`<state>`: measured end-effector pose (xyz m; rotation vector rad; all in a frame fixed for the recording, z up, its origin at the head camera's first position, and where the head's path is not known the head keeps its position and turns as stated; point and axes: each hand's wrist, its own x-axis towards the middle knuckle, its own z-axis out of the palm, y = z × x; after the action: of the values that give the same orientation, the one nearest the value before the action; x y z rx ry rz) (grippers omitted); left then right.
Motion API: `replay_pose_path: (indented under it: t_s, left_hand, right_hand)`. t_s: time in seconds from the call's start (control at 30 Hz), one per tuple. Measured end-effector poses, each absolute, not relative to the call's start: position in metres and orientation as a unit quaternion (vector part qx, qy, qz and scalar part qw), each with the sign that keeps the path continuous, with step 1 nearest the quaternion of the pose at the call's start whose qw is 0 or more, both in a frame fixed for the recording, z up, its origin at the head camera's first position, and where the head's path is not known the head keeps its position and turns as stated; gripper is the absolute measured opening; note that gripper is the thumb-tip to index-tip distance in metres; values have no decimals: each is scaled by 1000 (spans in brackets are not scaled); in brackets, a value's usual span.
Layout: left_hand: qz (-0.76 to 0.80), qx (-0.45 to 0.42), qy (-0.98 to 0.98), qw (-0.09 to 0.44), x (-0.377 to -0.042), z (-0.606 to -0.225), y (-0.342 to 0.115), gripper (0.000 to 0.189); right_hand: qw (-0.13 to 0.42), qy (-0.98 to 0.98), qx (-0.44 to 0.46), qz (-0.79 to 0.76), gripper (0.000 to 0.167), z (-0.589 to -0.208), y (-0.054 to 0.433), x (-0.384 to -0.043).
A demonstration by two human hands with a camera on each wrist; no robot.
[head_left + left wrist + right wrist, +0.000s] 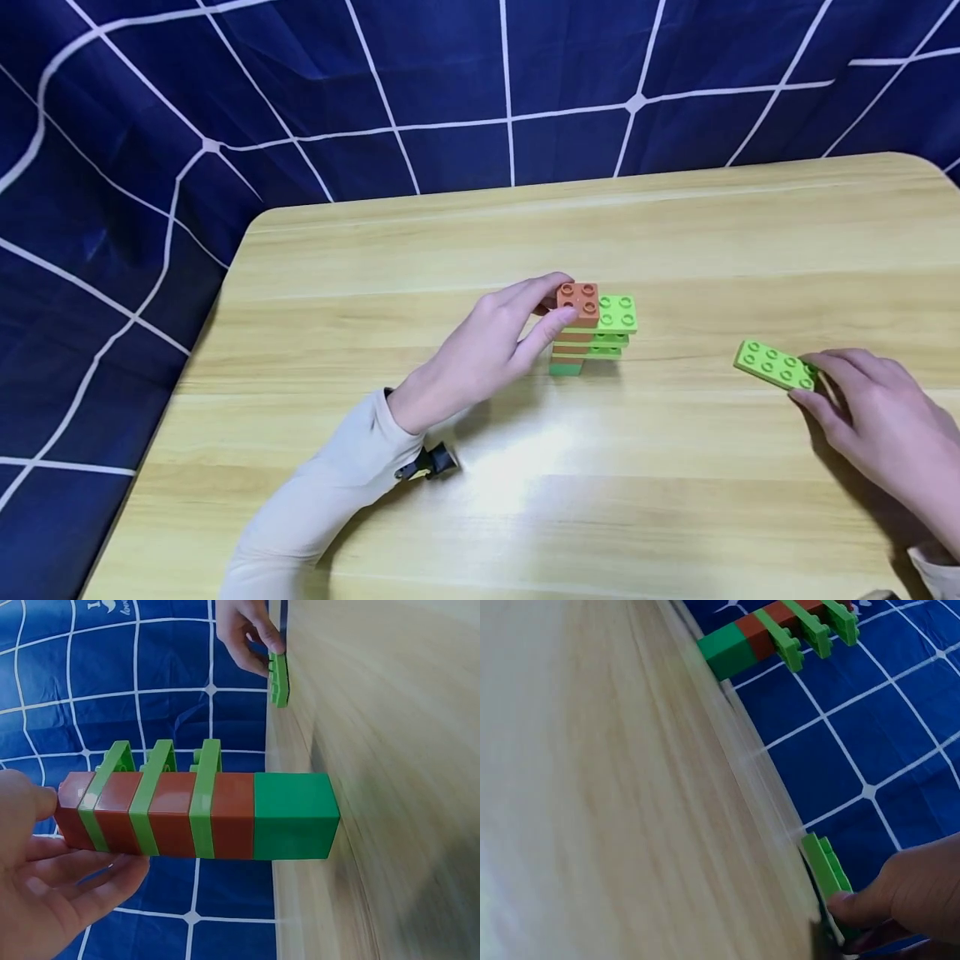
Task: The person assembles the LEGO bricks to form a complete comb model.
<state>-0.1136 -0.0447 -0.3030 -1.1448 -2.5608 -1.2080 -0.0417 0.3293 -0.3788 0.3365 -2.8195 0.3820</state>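
While our left hand (pixel 480 354) pinches the top orange brick (pixel 578 303) of the block tower (pixel 592 333) mid-table (pixel 480 517), our right hand (pixel 877 421) grips the flat green plate (pixel 775 365) lying well apart on the wood.

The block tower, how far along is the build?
Done: the tower stands on a dark green base, brown blocks alternating with three light green plates, a brown block on top. In hand: the left hand steadies the top; the right hand touches a loose green plate. Left: adding that plate.
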Motion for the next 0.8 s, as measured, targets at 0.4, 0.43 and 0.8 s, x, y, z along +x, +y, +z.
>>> replay_pose_path:
  t_s: [0.4, 0.43, 0.8]
  left_hand:
    - [-397, -365, -842, 18, -115, -300, -48, 43]
    - [-394, -366, -843, 17, -115, -299, -48, 44]
    - [-389, -386, -836, 30, -115, -301, -47, 40]
  right_hand:
    - [213, -943, 182, 182, 46, -338, 307, -60]
    - [213, -941, 185, 185, 46, -333, 304, -62]
    - [161, -957, 186, 156, 32, -298, 275, -84]
